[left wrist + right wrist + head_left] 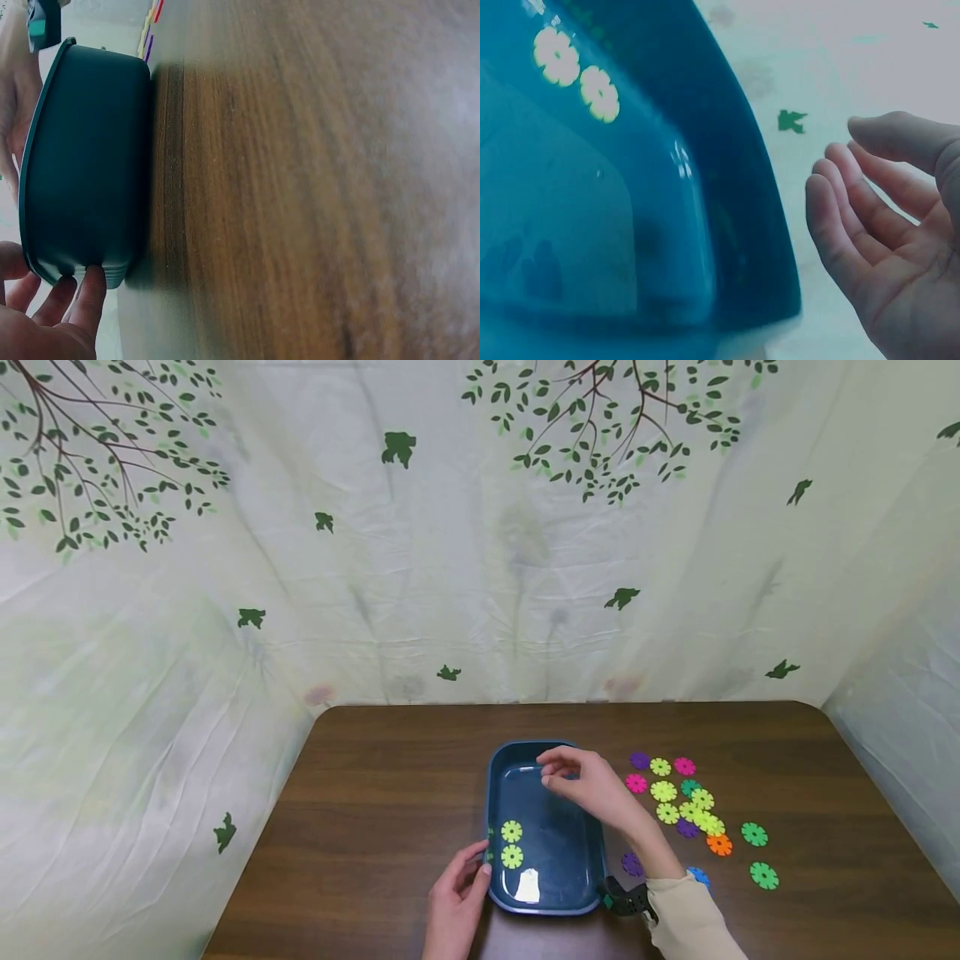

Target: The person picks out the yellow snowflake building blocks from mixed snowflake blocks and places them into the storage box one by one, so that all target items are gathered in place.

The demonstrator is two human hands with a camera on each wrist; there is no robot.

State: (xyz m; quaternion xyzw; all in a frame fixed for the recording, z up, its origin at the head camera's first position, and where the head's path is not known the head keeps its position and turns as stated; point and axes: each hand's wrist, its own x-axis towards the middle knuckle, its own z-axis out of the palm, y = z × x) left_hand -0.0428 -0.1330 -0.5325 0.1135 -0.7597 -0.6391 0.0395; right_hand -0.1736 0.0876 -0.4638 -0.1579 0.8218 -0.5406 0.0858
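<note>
A deep blue plastic tray (pixel 555 827) stands on the table with two yellow flower-shaped discs (pixel 512 844) lying flat inside, near its left wall. My left hand (pixel 457 897) grips the tray's left side; in the left wrist view the thumb is at the rim and the fingers (pixel 91 296) are against the outer wall. Over the far right part of the tray hovers my right hand (pixel 581 781), its fingers loosely bent. Nothing is between that thumb and the fingertips (pixel 821 191) in the right wrist view.
Right of the tray lie several flower-shaped discs: yellow ones (pixel 663 791), a pink one (pixel 684 766), an orange one (pixel 718 845) and green ones (pixel 763 875). A purple disc (pixel 632 864) lies close to the tray's right wall. Behind the wooden table (pixel 375 810) hangs a leaf-printed cloth (pixel 480 568).
</note>
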